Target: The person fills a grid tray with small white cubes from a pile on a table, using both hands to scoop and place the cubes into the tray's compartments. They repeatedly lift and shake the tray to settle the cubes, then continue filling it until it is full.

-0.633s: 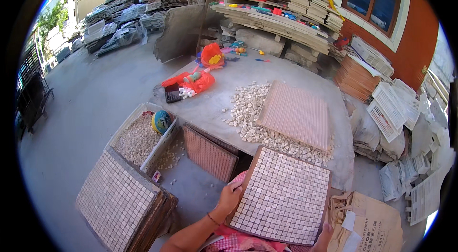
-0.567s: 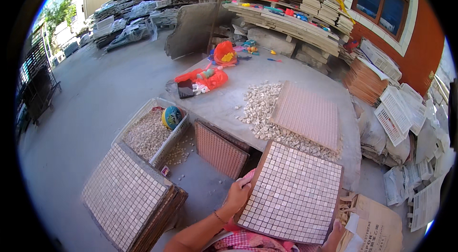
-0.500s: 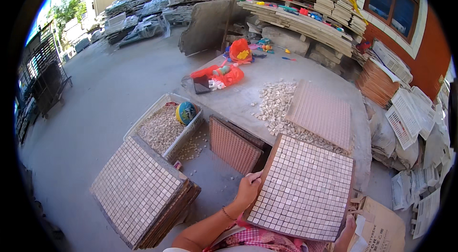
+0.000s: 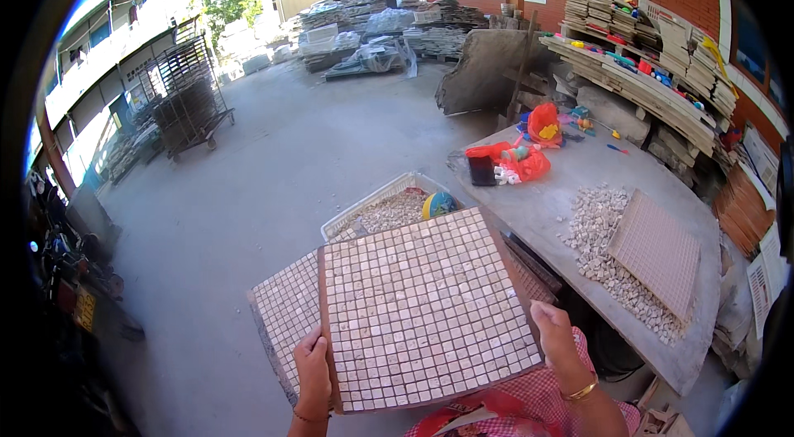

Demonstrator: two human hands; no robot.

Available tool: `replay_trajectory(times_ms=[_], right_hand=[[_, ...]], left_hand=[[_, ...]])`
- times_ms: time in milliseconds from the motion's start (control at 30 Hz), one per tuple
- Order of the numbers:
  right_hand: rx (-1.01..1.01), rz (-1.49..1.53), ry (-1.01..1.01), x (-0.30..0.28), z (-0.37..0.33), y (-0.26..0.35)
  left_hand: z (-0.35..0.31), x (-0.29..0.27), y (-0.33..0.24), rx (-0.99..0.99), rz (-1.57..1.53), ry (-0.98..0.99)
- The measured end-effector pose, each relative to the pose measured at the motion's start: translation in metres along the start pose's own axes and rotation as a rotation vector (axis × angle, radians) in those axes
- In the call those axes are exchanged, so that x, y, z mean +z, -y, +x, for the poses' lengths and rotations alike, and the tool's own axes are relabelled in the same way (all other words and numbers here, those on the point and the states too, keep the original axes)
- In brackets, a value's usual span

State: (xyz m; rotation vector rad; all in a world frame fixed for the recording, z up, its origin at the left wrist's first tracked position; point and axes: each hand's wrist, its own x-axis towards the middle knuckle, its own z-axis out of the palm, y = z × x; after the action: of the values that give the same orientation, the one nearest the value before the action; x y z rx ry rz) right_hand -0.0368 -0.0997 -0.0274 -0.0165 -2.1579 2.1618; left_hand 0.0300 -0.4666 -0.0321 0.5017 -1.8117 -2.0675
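I hold a square board covered with small pale stone mosaic tiles flat in front of me, over a stack of similar tiled boards. My left hand grips its near left corner. My right hand, with a gold bracelet at the wrist, grips its right edge. A red checked cloth lies below the board on my lap.
A grey worktable on the right bears loose stone chips, a ridged brown tray and red bags. A white crate of chips with a ball stands behind the board. Stacked slabs line the far yard; a cart stands far left.
The tiled board has swung from my right side to the left, over the stack of boards. My right hand now shows on its right edge, and my view has turned left.
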Motion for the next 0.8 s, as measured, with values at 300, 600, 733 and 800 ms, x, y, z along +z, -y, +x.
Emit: replay_trajectory(times_ms=[300, 600, 733, 800], right_hand=[[-0.181, -0.372, 0.353, 0.197, 0.064, -0.049], [-0.115, -0.552, 0.444, 0.211, 0.081, -0.051], [-0.136, -0.545, 0.383, 0.208, 0.088, -0.046], [-0.109, -0.551, 0.444, 0.207, 0.091, -0.044]], left_hand=[[0.019, -0.193, 0.044, -0.043, 0.077, -0.197], [0.034, -0.164, 0.044, -0.245, 0.181, -0.432], [0.034, -0.142, 0.032, -0.266, 0.32, -0.512], [0.033, -0.14, 0.031, -0.28, 0.397, -0.513]])
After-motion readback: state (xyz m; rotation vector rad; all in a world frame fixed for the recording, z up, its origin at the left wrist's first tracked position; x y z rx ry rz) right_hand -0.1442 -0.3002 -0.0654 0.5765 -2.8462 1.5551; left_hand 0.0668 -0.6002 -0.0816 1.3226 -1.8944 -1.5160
